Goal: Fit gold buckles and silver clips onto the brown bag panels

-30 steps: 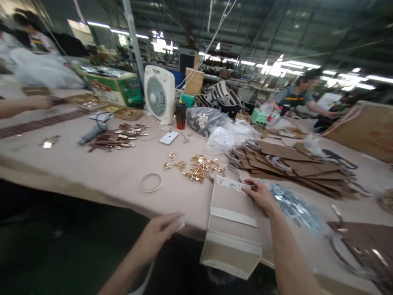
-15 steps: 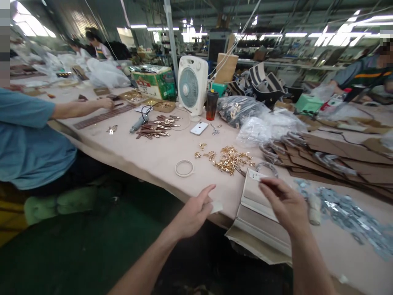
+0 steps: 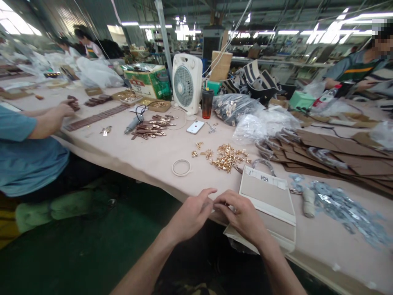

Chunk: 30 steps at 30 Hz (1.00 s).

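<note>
Both hands are held close together at the front edge of the table [image 3: 147, 164]. The fingers of the left hand [image 3: 192, 215] are bent, with the index finger extended forward. The fingertips of the right hand [image 3: 244, 211] are drawn together and brought close to those of the left. Something small may be pinched there, but the contact point is obscured by the fingers, so whether anything is grasped cannot be told.

The beige panel [image 3: 270, 198] is laid at the table edge, just beyond and to the right of the right hand; its lower part is hung over the edge. A small metal fitting [image 3: 264, 178] is seen near its far end.

A heap of gold-coloured fittings [image 3: 227, 157] is spread beyond the hands, with a pale ring of tape [image 3: 181, 174] placed to the left. A rolled cloth-like bundle [image 3: 308, 203] and scattered silvery pieces [image 3: 340, 207] are located right of the panel. Brown panels [image 3: 346, 151] are stacked behind these. Farther back, a phone [image 3: 195, 127], a dark tumbler [image 3: 207, 104] and a white fan [image 3: 187, 84] are noted.
</note>
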### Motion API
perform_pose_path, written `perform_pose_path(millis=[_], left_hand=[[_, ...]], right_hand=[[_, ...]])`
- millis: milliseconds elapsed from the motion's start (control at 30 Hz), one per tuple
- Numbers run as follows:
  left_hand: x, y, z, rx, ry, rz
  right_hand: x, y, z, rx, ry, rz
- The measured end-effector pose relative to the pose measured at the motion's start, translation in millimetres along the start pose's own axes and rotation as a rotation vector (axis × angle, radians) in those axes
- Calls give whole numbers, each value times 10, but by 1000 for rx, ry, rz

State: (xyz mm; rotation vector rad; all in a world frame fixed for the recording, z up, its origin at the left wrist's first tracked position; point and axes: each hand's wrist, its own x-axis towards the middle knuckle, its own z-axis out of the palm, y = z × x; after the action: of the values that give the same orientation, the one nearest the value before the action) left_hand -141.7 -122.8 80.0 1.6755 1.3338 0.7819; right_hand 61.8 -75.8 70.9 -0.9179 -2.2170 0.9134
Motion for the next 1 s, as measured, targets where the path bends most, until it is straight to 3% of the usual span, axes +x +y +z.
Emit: perform_pose_path(millis=[300, 400, 533, 633, 700, 800, 900, 1000], left_hand=[[66, -30, 38, -112, -22, 46], [99, -131, 94, -303, -19, -91], [174, -328, 152, -531, 138, -309], [170, -469, 162, -471, 143, -385], [132, -530, 176, -443, 112, -391], [73, -554, 228, -445, 97, -386], [65, -519, 287, -456, 110, -386], [95, -488, 304, -463, 102, -395]], right_hand=[[-84, 22, 24, 14, 84, -8], [-142, -28, 114, 4, 182, -138], [-207, -14, 123, 62, 218, -330], [-224, 234, -206, 122, 351, -148], [-211, 538, -558, 110, 514, 79], [-177, 1069, -1039, 30, 676, 258], [-140, 1463, -1269, -13, 642, 378], [-112, 1644, -1286, -7, 548, 433]])
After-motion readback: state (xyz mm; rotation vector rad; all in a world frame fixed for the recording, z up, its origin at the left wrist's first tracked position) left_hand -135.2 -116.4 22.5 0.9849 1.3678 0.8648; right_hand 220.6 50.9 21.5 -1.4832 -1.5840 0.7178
